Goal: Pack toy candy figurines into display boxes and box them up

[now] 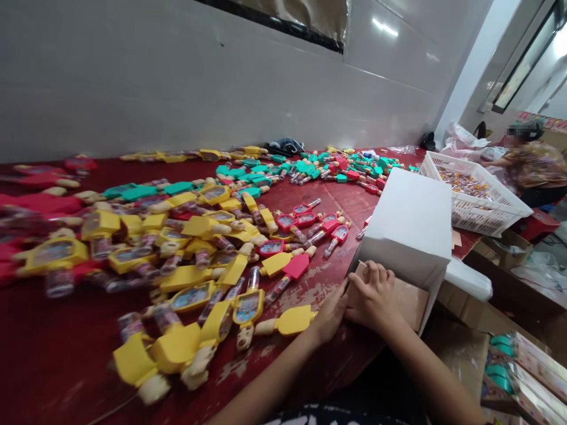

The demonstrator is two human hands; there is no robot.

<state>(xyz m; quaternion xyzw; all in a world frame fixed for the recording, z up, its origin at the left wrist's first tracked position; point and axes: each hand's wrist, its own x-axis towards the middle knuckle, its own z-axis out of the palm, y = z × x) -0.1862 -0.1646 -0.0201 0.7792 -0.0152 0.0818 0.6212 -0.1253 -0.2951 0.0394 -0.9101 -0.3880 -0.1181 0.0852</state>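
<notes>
A white cardboard box (410, 209) lies on the red table, its brown inner side (410, 301) showing at the end nearest me. My right hand (374, 295) is at that end, fingers bent over the edge of the brown cardboard. Beside it, my left hand (331, 311) presses closed fingers against the box's left edge; its fingertips are partly hidden. Close to my left wrist lies a yellow paddle-shaped toy (292, 320) with a cream-coloured end. A pink-red toy (296, 267) with a clear tube lies farther off.
Yellow toys (190, 277) and green toys (252, 171) are heaped across the red table (310, 295). A white plastic basket (487, 218) holds many small pieces. Another person (538, 162) sits at the far right. Cartons and packaged toys (509, 378) stand at the lower right.
</notes>
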